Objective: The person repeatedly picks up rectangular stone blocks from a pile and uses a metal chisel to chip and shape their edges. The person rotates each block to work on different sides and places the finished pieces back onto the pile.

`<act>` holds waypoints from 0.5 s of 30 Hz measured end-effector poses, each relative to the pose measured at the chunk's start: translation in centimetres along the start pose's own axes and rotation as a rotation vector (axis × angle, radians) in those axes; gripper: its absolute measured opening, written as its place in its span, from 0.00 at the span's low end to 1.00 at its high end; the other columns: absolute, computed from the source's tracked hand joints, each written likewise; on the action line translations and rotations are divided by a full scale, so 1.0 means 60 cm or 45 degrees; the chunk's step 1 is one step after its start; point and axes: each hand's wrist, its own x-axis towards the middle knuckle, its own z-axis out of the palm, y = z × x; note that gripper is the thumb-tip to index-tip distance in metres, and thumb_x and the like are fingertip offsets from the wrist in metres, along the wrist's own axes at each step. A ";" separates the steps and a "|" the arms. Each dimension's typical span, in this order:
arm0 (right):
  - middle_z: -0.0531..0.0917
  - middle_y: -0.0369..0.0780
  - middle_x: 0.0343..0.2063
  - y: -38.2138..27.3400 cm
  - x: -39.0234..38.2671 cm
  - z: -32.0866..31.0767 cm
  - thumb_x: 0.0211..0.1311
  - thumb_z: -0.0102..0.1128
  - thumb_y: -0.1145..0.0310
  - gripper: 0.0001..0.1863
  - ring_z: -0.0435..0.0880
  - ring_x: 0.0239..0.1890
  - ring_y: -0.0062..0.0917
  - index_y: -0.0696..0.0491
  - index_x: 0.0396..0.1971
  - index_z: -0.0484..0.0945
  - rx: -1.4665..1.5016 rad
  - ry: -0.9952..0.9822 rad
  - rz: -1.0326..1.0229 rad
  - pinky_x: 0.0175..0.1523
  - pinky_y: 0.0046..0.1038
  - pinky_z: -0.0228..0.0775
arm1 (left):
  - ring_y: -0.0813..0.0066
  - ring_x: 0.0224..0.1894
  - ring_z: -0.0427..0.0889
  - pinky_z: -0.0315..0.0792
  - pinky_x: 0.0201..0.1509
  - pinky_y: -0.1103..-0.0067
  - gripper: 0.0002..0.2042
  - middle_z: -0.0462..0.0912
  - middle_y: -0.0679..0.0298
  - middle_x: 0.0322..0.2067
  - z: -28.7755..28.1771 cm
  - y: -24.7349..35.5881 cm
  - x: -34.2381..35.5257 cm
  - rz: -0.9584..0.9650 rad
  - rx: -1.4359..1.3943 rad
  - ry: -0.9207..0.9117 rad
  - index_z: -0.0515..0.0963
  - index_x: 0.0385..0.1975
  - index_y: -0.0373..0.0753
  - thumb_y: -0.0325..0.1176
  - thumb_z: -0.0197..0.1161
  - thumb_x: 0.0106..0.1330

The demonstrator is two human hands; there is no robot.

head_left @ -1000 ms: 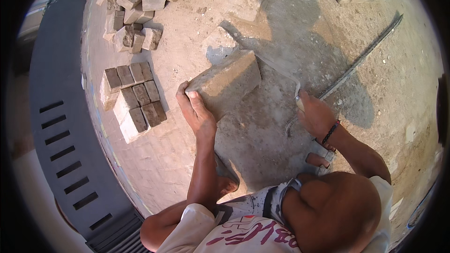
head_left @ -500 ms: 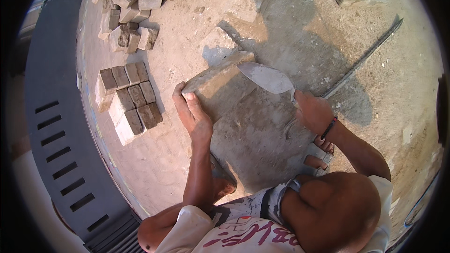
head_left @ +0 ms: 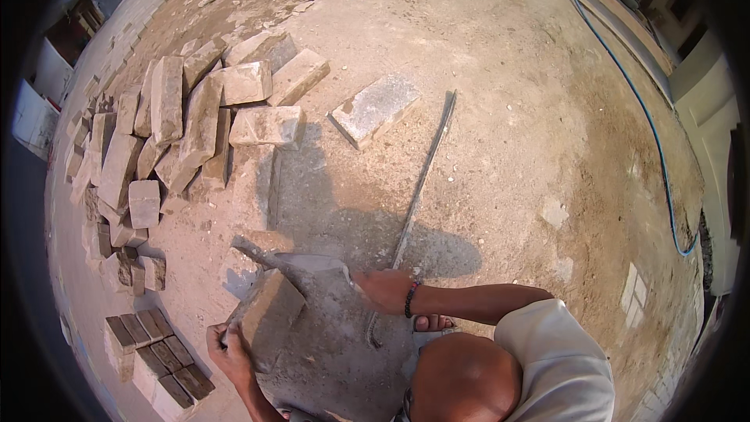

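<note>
Block [head_left: 271, 309]: one, gripped by left hand [head_left: 229, 350]; trowel [head_left: 314, 262]: one, held in right hand [head_left: 384, 290]; one long dark bar [head_left: 423, 180] nearby.

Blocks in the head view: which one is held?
The partly shaded block nearest the trowel, its near end in the left hand. Neither hand touches the piled blocks, the pale block right of them, or the small stacked blocks.

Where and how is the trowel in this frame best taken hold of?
Probably by the handle, coming from the right in a closed grip, as the right hand seems to do. The trowel has a broad, flat blade pointing left, near the block the left hand holds; a thin neck leads back to the fist, which hides the handle.
</note>
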 end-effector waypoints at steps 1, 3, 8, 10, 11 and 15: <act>0.82 0.53 0.29 -0.021 -0.015 0.017 0.63 0.54 0.66 0.17 0.84 0.35 0.51 0.56 0.49 0.66 0.059 0.116 -0.149 0.38 0.48 0.75 | 0.75 0.35 0.67 0.64 0.42 0.75 0.16 0.72 0.63 0.30 0.006 -0.004 -0.004 -0.006 -0.075 -0.002 0.72 0.28 0.32 0.41 0.60 0.67; 0.82 0.53 0.27 -0.064 -0.029 0.055 0.64 0.53 0.64 0.18 0.84 0.34 0.51 0.56 0.50 0.66 0.244 0.104 -0.269 0.38 0.48 0.75 | 0.73 0.35 0.69 0.65 0.42 0.74 0.15 0.72 0.61 0.31 0.031 -0.020 -0.006 0.001 -0.072 0.068 0.72 0.27 0.31 0.38 0.59 0.67; 0.82 0.54 0.28 -0.009 0.008 0.089 0.65 0.49 0.64 0.18 0.84 0.35 0.51 0.57 0.51 0.66 0.174 -0.235 0.079 0.40 0.49 0.75 | 0.63 0.43 0.72 0.68 0.50 0.70 0.14 0.70 0.56 0.41 0.043 0.054 -0.031 0.359 0.157 0.011 0.76 0.36 0.31 0.36 0.67 0.60; 0.82 0.55 0.29 -0.016 0.016 0.076 0.65 0.49 0.65 0.18 0.84 0.36 0.51 0.58 0.51 0.66 0.130 -0.151 0.041 0.41 0.49 0.75 | 0.59 0.45 0.72 0.68 0.53 0.68 0.16 0.68 0.54 0.44 0.023 0.059 -0.034 0.264 0.135 -0.102 0.77 0.39 0.31 0.34 0.70 0.55; 0.82 0.55 0.30 -0.029 0.010 0.090 0.64 0.50 0.66 0.19 0.84 0.36 0.51 0.59 0.51 0.66 0.147 -0.079 -0.042 0.41 0.49 0.75 | 0.57 0.47 0.72 0.68 0.55 0.67 0.18 0.67 0.54 0.45 0.022 0.055 -0.037 0.218 0.118 -0.177 0.77 0.41 0.32 0.33 0.71 0.53; 0.82 0.56 0.32 -0.026 0.000 0.113 0.61 0.55 0.67 0.22 0.84 0.38 0.52 0.61 0.52 0.66 0.236 -0.072 -0.004 0.44 0.50 0.74 | 0.57 0.46 0.72 0.67 0.54 0.66 0.19 0.68 0.55 0.42 0.054 0.047 -0.076 0.220 -0.005 -0.181 0.77 0.39 0.31 0.31 0.73 0.48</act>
